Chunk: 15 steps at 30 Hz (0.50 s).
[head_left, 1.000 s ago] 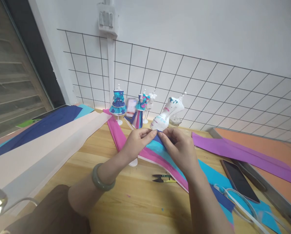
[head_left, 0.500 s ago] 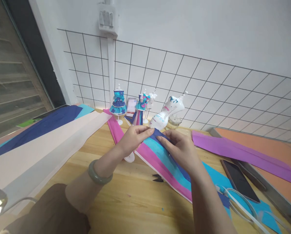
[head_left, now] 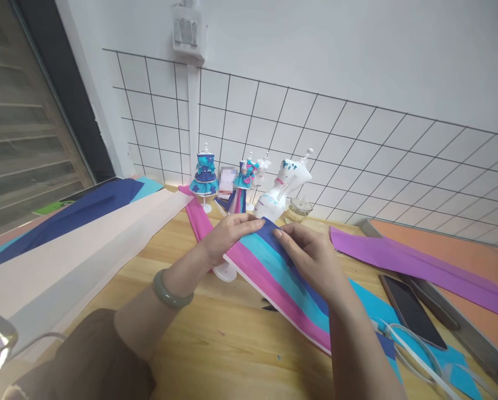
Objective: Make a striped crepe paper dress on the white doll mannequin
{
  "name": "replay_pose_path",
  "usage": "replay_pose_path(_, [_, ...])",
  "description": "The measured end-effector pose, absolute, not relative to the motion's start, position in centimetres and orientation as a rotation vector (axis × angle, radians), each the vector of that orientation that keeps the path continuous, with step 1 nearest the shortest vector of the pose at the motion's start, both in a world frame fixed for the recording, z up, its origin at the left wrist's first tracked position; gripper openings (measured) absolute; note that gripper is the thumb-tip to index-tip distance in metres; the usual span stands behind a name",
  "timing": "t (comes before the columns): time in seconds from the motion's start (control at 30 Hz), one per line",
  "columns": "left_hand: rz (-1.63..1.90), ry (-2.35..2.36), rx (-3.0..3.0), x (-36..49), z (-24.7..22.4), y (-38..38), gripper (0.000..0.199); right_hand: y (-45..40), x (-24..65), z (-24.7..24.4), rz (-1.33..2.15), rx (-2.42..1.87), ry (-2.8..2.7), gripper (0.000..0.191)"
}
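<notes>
Both my hands grip the far end of layered coloured strips (head_left: 269, 272), in dark blue, turquoise, pink and white, thin like cloth or crepe paper. My left hand (head_left: 234, 233) pinches the top left corner, thumb and fingers together. At the right edge, my right hand (head_left: 309, 255) has its thumb on the dark blue layer; its other fingers are partly hidden. Just beyond the strips leans a small white mannequin (head_left: 288, 180) with painted patches. Its round white base (head_left: 225, 272) shows by my left wrist. A dark pointed tool (head_left: 269, 305) is mostly covered by the strips.
Small dressed mannequins (head_left: 204, 175) stand along the wall grid, beside a glass jar (head_left: 299, 210). Pale sheets (head_left: 82, 255) lie left. A purple strip (head_left: 399, 261), a phone (head_left: 411, 311) and a white cable (head_left: 416, 347) are to the right.
The mannequin has tipped a little more upright and leftward. My right thumb has shifted slightly right on the dark blue layer, and the strips' end lies flatter. Both hands keep their grip.
</notes>
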<state>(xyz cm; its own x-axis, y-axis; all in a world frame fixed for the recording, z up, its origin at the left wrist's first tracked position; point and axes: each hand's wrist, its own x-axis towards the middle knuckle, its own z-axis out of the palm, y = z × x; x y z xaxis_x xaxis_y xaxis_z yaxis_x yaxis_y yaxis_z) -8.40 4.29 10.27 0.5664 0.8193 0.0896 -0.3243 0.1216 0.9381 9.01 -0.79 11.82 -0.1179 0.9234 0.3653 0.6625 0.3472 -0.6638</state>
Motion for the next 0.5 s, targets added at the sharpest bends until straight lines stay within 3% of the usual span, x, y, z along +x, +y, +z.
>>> replay_pose_path(0.23, [0.89,0.526,1.173,-8.4,10.06,4.55,0.022,-0.54,9.18,11.62,0.399,-1.342,-1.853,0.023])
replay_pose_path(0.5, [0.871,0.498,1.156,-8.37,9.97,4.63,0.027,-0.68,9.13,11.74,0.36,-1.364,-1.846,0.024])
